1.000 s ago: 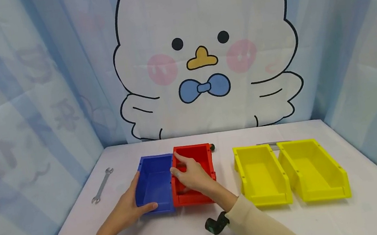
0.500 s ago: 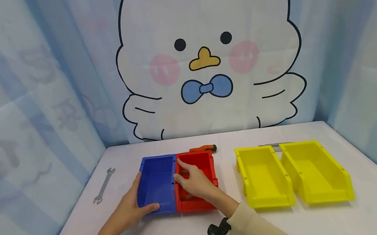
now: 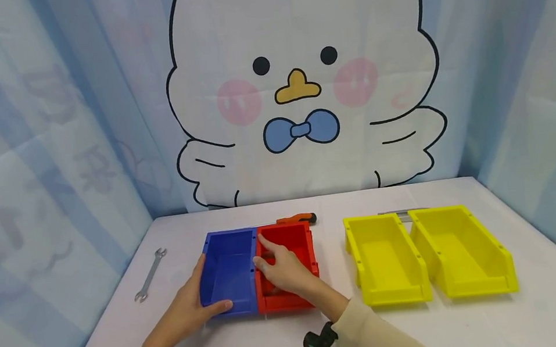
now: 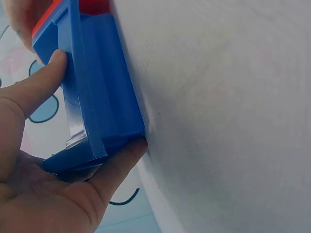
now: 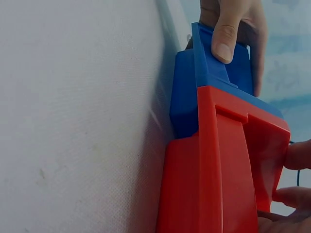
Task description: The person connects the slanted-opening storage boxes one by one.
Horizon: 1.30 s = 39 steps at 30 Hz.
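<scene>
In the head view, a blue bin [image 3: 230, 270] and a red bin [image 3: 295, 303] stand side by side on the white table, their walls touching. My left hand [image 3: 185, 306] grips the blue bin, thumb over its front rim and fingers along its left side. The left wrist view shows that thumb on the blue bin [image 4: 104, 82] and another finger under its corner. My right hand [image 3: 285, 266] reaches into the red bin and holds it by the left wall, index finger and thumb near the rim. Some right fingers are partly hidden inside.
Two yellow bins [image 3: 386, 259] stand on the right, with a metal tool [image 3: 402, 214] partly hidden behind them. An orange-handled tool [image 3: 297, 218] lies behind the red bin. A double open-ended wrench [image 3: 151, 275] lies at the left. Printed curtains surround the table.
The red bin has come down and toward me, level with the blue bin, carried by my right hand. The orange handle behind it now shows. My left hand has stayed on the blue bin.
</scene>
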Each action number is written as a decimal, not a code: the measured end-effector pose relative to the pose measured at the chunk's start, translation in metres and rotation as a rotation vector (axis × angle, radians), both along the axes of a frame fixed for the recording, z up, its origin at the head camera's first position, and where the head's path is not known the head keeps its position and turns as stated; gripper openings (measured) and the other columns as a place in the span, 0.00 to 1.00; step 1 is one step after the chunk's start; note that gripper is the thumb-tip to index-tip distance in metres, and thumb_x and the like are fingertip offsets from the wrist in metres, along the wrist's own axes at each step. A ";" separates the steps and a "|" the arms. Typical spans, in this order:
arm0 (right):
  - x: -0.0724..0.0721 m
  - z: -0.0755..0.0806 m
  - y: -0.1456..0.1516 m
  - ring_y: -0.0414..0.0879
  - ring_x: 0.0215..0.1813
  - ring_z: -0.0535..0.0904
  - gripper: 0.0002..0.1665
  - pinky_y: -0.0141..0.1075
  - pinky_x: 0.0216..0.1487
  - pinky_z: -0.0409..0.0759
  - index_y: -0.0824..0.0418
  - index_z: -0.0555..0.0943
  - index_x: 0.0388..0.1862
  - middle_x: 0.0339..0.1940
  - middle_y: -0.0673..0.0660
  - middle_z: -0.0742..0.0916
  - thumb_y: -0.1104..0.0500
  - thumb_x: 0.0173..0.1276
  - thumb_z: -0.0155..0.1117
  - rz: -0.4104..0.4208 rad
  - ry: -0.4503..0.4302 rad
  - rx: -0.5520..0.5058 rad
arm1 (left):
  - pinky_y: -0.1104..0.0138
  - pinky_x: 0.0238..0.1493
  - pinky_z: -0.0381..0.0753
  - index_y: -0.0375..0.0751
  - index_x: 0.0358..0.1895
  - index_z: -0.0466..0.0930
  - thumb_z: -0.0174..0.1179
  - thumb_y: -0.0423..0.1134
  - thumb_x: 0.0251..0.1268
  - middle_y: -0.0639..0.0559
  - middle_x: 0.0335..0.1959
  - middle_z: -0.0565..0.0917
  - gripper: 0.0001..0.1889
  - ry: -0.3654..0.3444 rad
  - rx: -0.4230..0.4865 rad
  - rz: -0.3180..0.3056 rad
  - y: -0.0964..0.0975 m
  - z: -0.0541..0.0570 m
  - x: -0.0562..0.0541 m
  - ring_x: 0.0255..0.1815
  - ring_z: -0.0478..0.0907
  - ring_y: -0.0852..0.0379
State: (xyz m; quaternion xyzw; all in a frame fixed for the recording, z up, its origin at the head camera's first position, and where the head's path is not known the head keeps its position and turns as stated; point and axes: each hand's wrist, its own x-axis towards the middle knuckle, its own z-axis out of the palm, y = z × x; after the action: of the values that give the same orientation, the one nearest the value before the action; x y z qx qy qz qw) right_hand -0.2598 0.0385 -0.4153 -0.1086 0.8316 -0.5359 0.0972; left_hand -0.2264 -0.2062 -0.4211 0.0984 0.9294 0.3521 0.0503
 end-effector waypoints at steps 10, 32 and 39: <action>0.000 0.003 -0.002 0.46 0.26 0.72 0.39 0.37 0.36 0.79 0.54 0.62 0.86 0.45 0.66 0.88 0.51 0.82 0.61 -0.019 0.130 0.155 | 0.31 0.82 0.55 0.38 0.88 0.32 0.75 0.56 0.64 0.28 0.88 0.44 0.66 -0.017 0.011 -0.003 0.000 0.000 0.000 0.86 0.47 0.24; 0.013 0.063 0.142 0.60 0.63 0.86 0.22 0.49 0.59 0.90 0.60 0.80 0.69 0.65 0.63 0.88 0.54 0.82 0.61 -0.168 0.336 0.326 | 0.30 0.76 0.68 0.37 0.83 0.58 0.71 0.43 0.70 0.33 0.84 0.61 0.44 0.378 -0.083 0.010 0.039 0.021 0.007 0.83 0.60 0.29; 0.015 0.063 0.192 0.66 0.68 0.83 0.24 0.58 0.65 0.86 0.63 0.77 0.71 0.69 0.68 0.84 0.54 0.83 0.58 -0.304 0.345 0.471 | 0.39 0.73 0.77 0.41 0.85 0.57 0.71 0.44 0.71 0.36 0.84 0.64 0.45 0.209 0.002 -0.073 0.056 0.017 -0.003 0.80 0.68 0.32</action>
State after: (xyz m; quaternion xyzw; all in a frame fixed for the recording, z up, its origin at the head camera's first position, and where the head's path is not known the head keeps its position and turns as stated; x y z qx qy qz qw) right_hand -0.2449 0.2308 -0.3521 -0.0471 0.9435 -0.3111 -0.1037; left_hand -0.2290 -0.1504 -0.4043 0.1686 0.9250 0.3388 -0.0342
